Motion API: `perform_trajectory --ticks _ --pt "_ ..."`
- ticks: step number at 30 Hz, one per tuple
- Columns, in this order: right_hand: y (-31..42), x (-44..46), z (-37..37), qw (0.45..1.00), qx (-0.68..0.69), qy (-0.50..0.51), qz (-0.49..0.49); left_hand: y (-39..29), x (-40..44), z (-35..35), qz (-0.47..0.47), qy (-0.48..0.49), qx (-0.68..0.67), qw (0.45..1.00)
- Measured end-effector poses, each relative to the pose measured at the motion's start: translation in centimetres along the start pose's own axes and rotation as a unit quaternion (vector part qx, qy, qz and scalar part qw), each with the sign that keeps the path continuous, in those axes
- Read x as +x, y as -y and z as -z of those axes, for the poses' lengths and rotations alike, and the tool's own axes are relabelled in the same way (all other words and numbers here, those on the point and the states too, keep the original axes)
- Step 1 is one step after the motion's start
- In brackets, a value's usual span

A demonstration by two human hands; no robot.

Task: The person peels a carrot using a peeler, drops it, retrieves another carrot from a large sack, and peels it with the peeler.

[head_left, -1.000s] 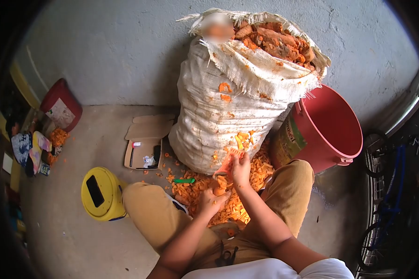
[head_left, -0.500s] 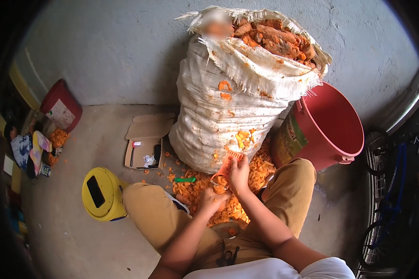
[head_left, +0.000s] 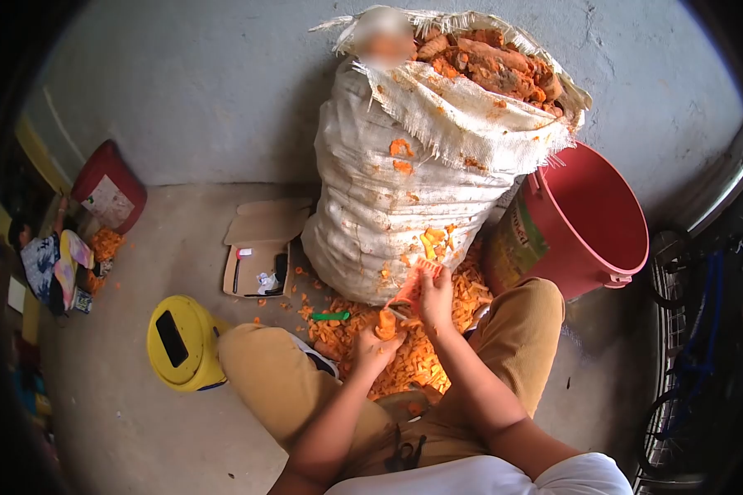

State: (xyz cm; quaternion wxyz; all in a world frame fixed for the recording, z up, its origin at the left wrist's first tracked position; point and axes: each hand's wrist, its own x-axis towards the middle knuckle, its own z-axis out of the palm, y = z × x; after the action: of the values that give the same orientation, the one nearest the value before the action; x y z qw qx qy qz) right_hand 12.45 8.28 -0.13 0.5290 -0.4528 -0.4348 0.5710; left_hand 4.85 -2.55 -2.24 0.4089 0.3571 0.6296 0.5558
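An orange root piece [head_left: 386,323] is gripped in my left hand [head_left: 373,348], its end pointing up. My right hand [head_left: 436,299] is closed around an orange-red slotted tool [head_left: 410,285], which slants down toward the piece. Under both hands lies a heap of orange peelings [head_left: 413,363] between my legs. A green object [head_left: 330,316] rests on the heap's left side. Behind the hands stands a white woven sack [head_left: 388,198], stained orange, with reddish-orange roots [head_left: 499,68] in its open top.
A large red bucket [head_left: 545,239] stands right of the sack. To the left are an open cardboard box [head_left: 260,223] and a yellow bucket [head_left: 198,346] with a phone [head_left: 172,338] on its lid. Another person [head_left: 45,256] is at the far left, near a tilted red container [head_left: 111,190].
The tool has tilted and moved slightly right, away from the root piece, with my right hand. The piece now stands more upright in my left hand.
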Motion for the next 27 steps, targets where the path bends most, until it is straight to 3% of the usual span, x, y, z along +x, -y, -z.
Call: perform_trajectory --ticks 1,3,4,7,8,9,10,11,13,15,17,19,21,22,25,26,27 --pt "-0.1 -0.5 -0.5 1.0 -0.017 -0.001 -0.004 0.6 0.1 0.1 -0.004 0.014 0.001 1.0" --pt "-2.0 -0.7 -0.7 0.965 -0.232 -0.011 0.121 0.8 0.3 0.2 -0.017 0.044 0.001 0.999" --pt "-2.6 -0.7 -0.7 0.986 -0.16 0.008 0.045 0.5 0.0 -0.2 0.045 0.035 -0.033 0.998" --pt "-1.8 0.1 0.1 0.979 -0.202 -0.011 -0.017 0.1 -0.5 -0.2 -0.004 0.031 0.068 0.997" --pt "-4.0 1.9 1.2 0.944 -0.29 -0.08 0.134 0.9 -0.8 -0.4 0.011 0.029 0.093 0.995" --pt "-2.4 3.0 1.9 0.954 -0.264 -0.142 0.016 1.1 -1.1 -0.4 0.019 0.039 0.078 0.996" --pt "-1.3 3.7 2.6 0.97 -0.145 -0.177 -0.079 1.2 -1.4 -0.2 0.026 0.051 0.066 0.996" --pt "-5.2 5.9 5.4 0.962 -0.218 -0.166 -0.01 1.2 -1.2 0.2 0.031 0.063 0.055 0.996" --pt "-5.4 5.9 5.3 0.951 -0.279 -0.126 0.036 1.2 -0.8 0.3 0.064 0.068 -0.003 0.996" --pt "-5.6 4.9 3.8 0.969 -0.209 -0.091 0.099 2.1 0.1 0.1 0.087 0.07 -0.046 0.993" --pt "-1.9 2.1 1.8 0.997 0.035 0.008 -0.062 1.1 0.3 0.1 0.061 0.075 -0.071 0.993" --pt "-1.5 -0.2 0.3 0.997 -0.012 0.053 -0.046 1.1 0.2 -0.2 0.029 0.065 -0.068 0.995" --pt "-3.3 -0.7 0.1 0.974 -0.189 0.019 0.126 1.5 0.3 -0.5 0.029 0.059 -0.037 0.997" --pt "-2.0 -0.9 -0.2 0.995 -0.092 0.015 -0.032 1.8 0.2 -0.6 0.03 0.054 -0.021 0.998" --pt "-11.4 4.2 3.0 0.954 -0.24 -0.097 0.153 2.2 -0.4 -0.2 -0.005 0.075 0.04 0.996" --pt "-9.7 5.3 4.9 0.988 -0.115 -0.101 0.016 0.1 -1.2 -0.2 0.038 0.078 0.087 0.992" --pt "-7.4 5.3 4.9 0.992 -0.064 -0.097 -0.047 0.3 -1.3 0.0 0.056 0.076 0.05 0.994"
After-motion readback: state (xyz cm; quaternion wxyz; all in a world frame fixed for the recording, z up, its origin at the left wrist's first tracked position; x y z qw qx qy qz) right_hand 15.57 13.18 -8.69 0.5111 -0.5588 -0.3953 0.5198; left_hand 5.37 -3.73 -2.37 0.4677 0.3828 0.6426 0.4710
